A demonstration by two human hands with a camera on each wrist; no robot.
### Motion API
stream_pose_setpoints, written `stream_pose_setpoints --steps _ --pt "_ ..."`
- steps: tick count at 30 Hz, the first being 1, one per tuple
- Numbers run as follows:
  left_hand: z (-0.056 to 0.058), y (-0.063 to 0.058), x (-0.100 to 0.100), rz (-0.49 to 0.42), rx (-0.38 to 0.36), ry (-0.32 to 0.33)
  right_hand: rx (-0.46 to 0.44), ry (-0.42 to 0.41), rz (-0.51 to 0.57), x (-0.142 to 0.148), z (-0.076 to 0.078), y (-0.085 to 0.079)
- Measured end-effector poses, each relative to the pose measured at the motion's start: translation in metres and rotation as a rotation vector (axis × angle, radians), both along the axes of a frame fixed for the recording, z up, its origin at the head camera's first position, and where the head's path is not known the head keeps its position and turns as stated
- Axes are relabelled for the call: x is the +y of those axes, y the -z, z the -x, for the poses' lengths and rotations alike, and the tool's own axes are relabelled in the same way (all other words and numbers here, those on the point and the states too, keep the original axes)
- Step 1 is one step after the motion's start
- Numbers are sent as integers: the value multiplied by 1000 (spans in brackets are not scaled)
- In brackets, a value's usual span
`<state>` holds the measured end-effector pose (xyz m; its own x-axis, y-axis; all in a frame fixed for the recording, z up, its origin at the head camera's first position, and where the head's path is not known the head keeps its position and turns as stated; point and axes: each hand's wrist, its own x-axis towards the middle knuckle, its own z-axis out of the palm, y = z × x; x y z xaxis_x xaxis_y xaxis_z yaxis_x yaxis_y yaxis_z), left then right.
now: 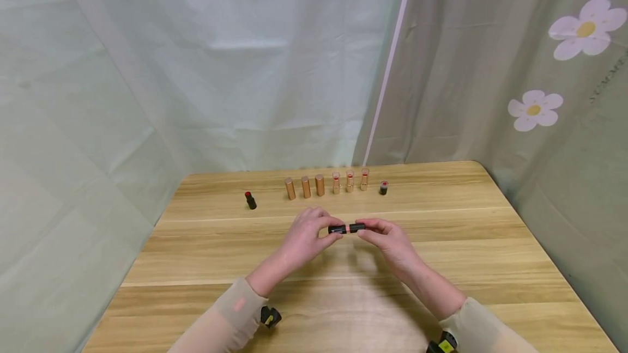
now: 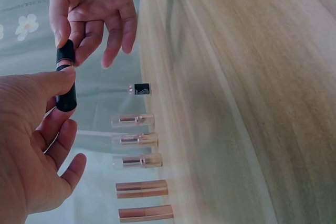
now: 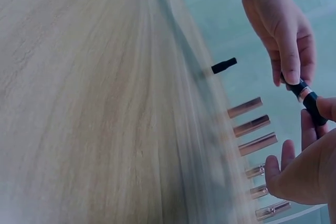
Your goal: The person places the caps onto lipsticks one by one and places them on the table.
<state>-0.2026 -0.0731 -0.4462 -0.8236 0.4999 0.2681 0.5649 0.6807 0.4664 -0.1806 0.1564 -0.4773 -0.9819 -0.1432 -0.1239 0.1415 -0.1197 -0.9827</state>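
In the head view a black lipstick (image 1: 337, 229) lies level between both hands over the middle of the table. My left hand (image 1: 306, 237) pinches its left end between thumb and fingers. The other end is pinched by my right hand (image 1: 392, 245). A narrow pinkish band parts the two black sections, which line up end to end. In the left wrist view the lipstick (image 2: 66, 95) stands nearly upright, with the right hand (image 2: 97, 11) above. The right wrist view shows the lipstick (image 3: 315, 109) slanting between thumb tips.
Behind the hands, several copper lipstick tubes (image 1: 306, 187) stand in a row beside several clear-capped lipsticks (image 1: 350, 182). An uncapped black lipstick (image 1: 251, 200) with a red tip stands left; a short black, clear-topped piece (image 1: 384, 188) stands right. Curtains (image 1: 275, 70) surround the wooden table (image 1: 206, 266).
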Motion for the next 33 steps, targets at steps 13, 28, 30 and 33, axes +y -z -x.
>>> stream_pose_setpoints --steps 13,28,30,33 --pt "0 4 5 50 -27 -18 83 21 -47 -6 -1 -6" --pt "17 16 -22 -78 -63 -110 168 -15 -156 0 6 -14" --pt "22 17 -33 -96 -80 -168 172 5 -179 9 9 -13" --pt "31 20 -50 -104 -105 -263 165 32 -215 24 12 -12"
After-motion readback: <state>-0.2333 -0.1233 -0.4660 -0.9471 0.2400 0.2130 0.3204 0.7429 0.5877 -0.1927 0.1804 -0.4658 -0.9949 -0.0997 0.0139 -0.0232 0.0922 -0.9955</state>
